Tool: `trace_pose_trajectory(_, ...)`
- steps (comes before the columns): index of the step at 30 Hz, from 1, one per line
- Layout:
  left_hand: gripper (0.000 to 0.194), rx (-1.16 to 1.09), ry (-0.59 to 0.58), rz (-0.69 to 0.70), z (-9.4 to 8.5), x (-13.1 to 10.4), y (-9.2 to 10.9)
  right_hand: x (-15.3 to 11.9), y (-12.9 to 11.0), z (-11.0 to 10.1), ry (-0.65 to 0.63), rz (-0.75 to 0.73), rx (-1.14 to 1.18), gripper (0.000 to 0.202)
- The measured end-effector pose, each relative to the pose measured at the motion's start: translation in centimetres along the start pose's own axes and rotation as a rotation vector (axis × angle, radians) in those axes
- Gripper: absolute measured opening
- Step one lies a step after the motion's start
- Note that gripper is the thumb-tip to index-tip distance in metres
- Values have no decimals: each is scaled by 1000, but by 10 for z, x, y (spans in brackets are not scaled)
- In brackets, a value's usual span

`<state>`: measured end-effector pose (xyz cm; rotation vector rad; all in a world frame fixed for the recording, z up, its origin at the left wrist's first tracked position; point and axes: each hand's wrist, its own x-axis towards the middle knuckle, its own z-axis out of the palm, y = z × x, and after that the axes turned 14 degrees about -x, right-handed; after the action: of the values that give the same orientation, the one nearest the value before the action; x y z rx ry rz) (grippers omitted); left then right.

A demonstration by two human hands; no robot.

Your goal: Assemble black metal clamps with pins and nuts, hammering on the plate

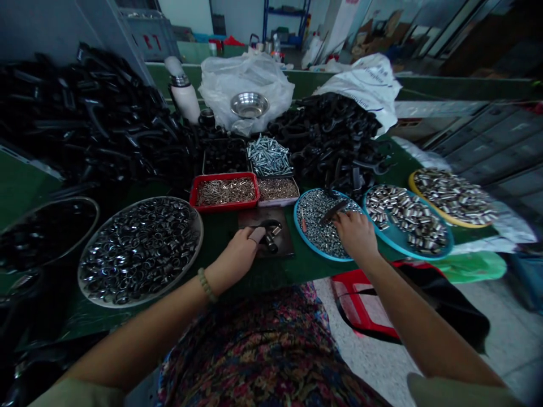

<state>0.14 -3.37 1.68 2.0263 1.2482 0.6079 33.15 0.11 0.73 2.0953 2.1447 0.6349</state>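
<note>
My left hand (241, 251) is closed on a black part (270, 240) with a small silver cylinder on it, over a dark square plate (285, 221) at the middle of the table. My right hand (355, 233) is at the right side of a blue round tray (297, 217) of small metal pieces. A dark elongated object (333, 211) is at its fingertips, which are pressed together on it. A thin screwdriver-like tool with an orange end (304, 225) lies on the pieces in that tray.
Left of the hands is a round tray (83, 285) of dark rings. Ahead are a red tray (226, 207) of small screws, a pile of silver bolts (270, 156) and heaps of black parts (326, 133). Further right, blue and yellow trays hold silver cylinders (432, 229). A white bottle (185, 102) stands behind.
</note>
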Motion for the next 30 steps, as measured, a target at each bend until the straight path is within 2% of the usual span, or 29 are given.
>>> trace_pose_trajectory(2, 36, -264, -18, -86, -8, 10, 2, 18, -11, -9, 113, -91, 81, 33)
trace_pose_trajectory(4, 32, -381, -70, -196, -12, 19, 1, 46, -33, -21, 137, -245, 196, 33)
trace_pose_trajectory(5, 30, -338, -88, -240, -12, 21, -2, 62, -46, -26, 114, -317, 220, 33)
trace_pose_trajectory(7, 26, -102, -77, -257, -10, 18, -6, 94, -74, -32, 58, -402, 194, 30)
trace_pose_trajectory(9, 23, 145, -57, -205, -9, 12, -8, 120, -98, -31, 12, -446, 150, 26)
trace_pose_trajectory(12, 22, 323, -50, -140, -16, 16, -4, 141, -119, -23, -20, -481, 138, 22)
trace_pose_trajectory(14, 23, 379, 20, -103, -25, 40, 0, 145, -123, -19, -27, -496, 140, 23)
trace_pose_trajectory(17, 25, 453, 170, -14, -33, 100, 1, 145, -123, -17, -28, -500, 124, 25)
trace_pose_trajectory(19, 24, 498, 147, 13, -32, 141, -1, 145, -123, -18, -31, -491, 110, 26)
trace_pose_trajectory(21, 27, 512, 102, 12, -26, 170, -5, 145, -122, -19, -42, -484, 99, 25)
trace_pose_trajectory(24, 30, 506, 96, 4, -17, 186, -9, 147, -122, -18, -57, -473, 106, 25)
trace_pose_trajectory(30, 31, 474, 137, -42, -23, 181, -11, 158, -122, -12, -82, -428, 178, 23)
